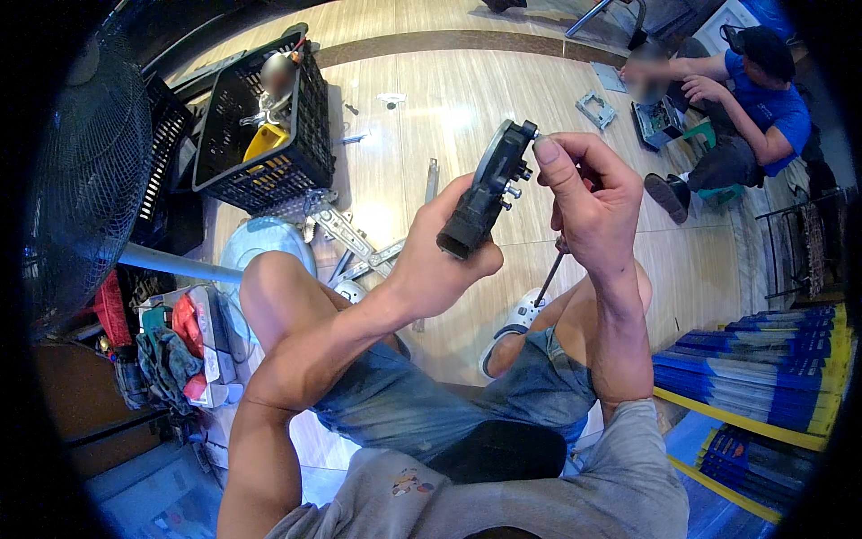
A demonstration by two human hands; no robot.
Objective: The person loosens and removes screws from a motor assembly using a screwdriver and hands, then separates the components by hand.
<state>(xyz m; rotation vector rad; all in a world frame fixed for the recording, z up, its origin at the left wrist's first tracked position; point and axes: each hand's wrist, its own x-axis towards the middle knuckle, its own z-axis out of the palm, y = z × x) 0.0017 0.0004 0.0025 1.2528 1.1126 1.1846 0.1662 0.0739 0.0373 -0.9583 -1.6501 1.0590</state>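
My left hand (433, 274) is wrapped round a black mechanical part (485, 199) with a rounded, lighter edge and several small metal pins or screws on its right side. The part is tilted, its top leaning right. At its upper end, my right hand (594, 202) has the thumb and forefinger close together; whether they pinch a small piece I cannot make out. A screwdriver (554, 268) is tucked in that same hand, its shaft slanting down below the palm. The handle is mostly hidden by my fingers.
A black plastic crate (323, 121) holds a yellow item. Metal brackets (355, 242) lie before my feet. A fan (85, 171) stands left. Blue and yellow stacked packages (754, 368) are at right. A person in blue (772, 112) works beside an opened metal box (658, 123).
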